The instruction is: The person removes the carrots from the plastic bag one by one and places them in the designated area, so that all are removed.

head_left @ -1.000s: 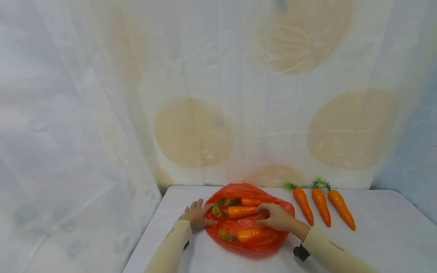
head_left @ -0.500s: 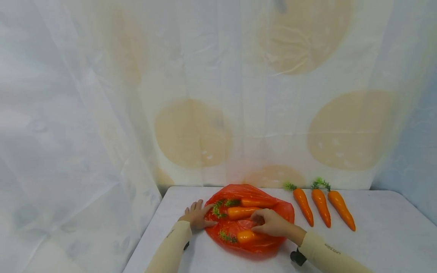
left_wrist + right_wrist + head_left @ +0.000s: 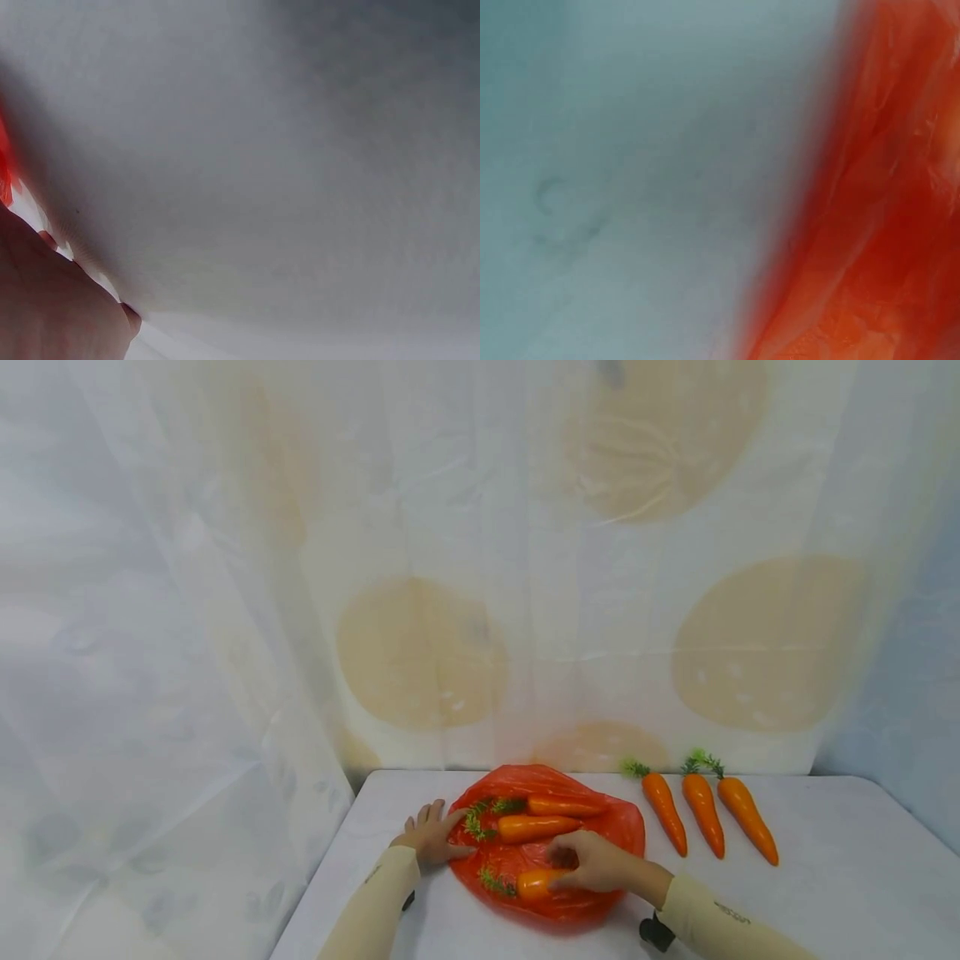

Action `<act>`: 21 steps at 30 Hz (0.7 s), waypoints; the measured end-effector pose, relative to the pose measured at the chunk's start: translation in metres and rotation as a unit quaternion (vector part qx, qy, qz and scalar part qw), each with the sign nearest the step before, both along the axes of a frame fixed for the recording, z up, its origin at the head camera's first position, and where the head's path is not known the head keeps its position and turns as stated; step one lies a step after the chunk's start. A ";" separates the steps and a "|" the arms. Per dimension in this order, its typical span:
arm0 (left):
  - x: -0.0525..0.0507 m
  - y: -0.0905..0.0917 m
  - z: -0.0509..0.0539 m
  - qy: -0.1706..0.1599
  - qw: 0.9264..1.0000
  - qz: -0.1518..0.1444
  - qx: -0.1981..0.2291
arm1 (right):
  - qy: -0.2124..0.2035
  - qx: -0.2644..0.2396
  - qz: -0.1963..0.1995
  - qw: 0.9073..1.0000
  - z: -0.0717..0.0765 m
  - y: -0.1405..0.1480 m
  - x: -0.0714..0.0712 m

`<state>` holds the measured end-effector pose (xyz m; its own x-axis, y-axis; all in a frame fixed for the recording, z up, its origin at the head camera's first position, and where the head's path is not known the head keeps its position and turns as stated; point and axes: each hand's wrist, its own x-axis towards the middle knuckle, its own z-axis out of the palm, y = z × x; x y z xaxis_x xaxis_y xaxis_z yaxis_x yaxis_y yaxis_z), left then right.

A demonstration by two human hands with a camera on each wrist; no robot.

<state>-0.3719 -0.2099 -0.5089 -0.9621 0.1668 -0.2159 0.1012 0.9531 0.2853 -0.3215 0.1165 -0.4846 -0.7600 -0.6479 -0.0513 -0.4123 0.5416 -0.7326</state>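
Observation:
A red plastic bag (image 3: 510,858) lies spread on the white table, with three orange carrots with green tops on it. Two of them, the far carrot (image 3: 566,806) and the middle carrot (image 3: 536,828), lie side by side. At the nearest carrot (image 3: 534,885), my right hand (image 3: 596,862) grips with curled fingers, its thumb across the carrot and hiding the pointed end. My left hand (image 3: 431,842) rests at the bag's left edge, fingers spread on the table and thumb on the plastic. The right wrist view has the red bag (image 3: 870,225) but no fingers.
Three more carrots lie right of the bag: a left one (image 3: 663,810), a middle one (image 3: 703,814) and a right one (image 3: 748,818). A pale curtain (image 3: 525,568) with tan round patches hangs behind the table (image 3: 840,860).
My right hand has moved from the middle carrot's tip toward the near side, onto the nearest carrot, which has shifted slightly toward me. My left hand stays in place.

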 end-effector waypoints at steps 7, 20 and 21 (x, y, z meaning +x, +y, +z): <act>0.000 0.000 0.002 0.000 1.000 0.000 -0.003 | -0.023 0.019 0.000 1.000 -0.002 0.001 0.002; -0.005 -0.002 -0.008 0.013 1.000 -0.006 -0.004 | -0.015 0.026 0.007 1.000 -0.003 0.005 0.003; -0.006 -0.003 -0.010 0.014 1.000 -0.005 -0.005 | -0.014 0.028 0.006 0.999 -0.003 0.005 0.003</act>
